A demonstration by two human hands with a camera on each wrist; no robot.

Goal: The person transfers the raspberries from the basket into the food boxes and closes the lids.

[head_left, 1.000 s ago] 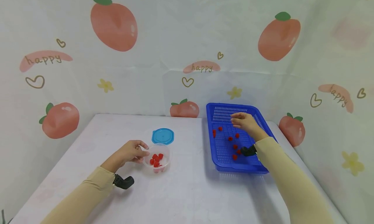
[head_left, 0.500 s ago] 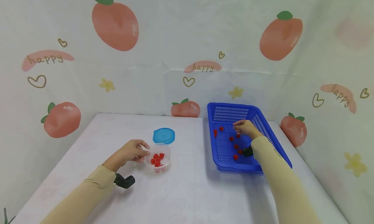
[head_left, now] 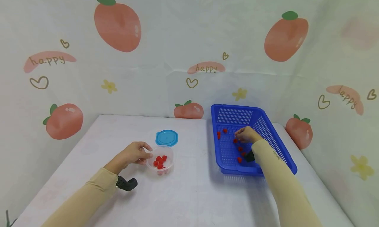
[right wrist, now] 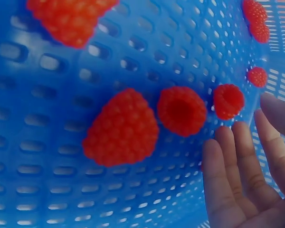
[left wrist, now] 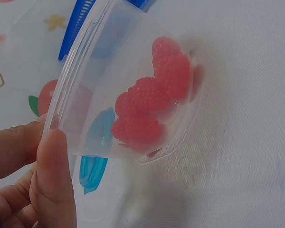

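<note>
My left hand (head_left: 134,153) pinches the rim of a round clear plastic container (head_left: 170,154) between thumb and fingers. Several raspberries (left wrist: 149,97) lie in its bottom. On the right, my right hand (head_left: 248,135) is down inside a blue plastic basket (head_left: 224,156), with loosely extended fingers. In the right wrist view its thumb and forefinger stand apart, and no fruit shows between them. A hollow-ended raspberry (right wrist: 228,101) is close to the fingertips. More raspberries (right wrist: 121,128) are scattered over the perforated basket floor. A bit of red shows at the little finger's edge, mostly hidden.
A blue lid (head_left: 166,138) lies flat on the white table (head_left: 189,197) just behind the container. High slatted walls surround the basket's floor. Behind the table hangs a fruit-printed cloth (head_left: 160,33). Table surface separates the container from the basket.
My right hand has moved down into the basket, nearer the raspberries on its floor. The left hand keeps its hold on the container's rim. The whole head view has shifted slightly.
</note>
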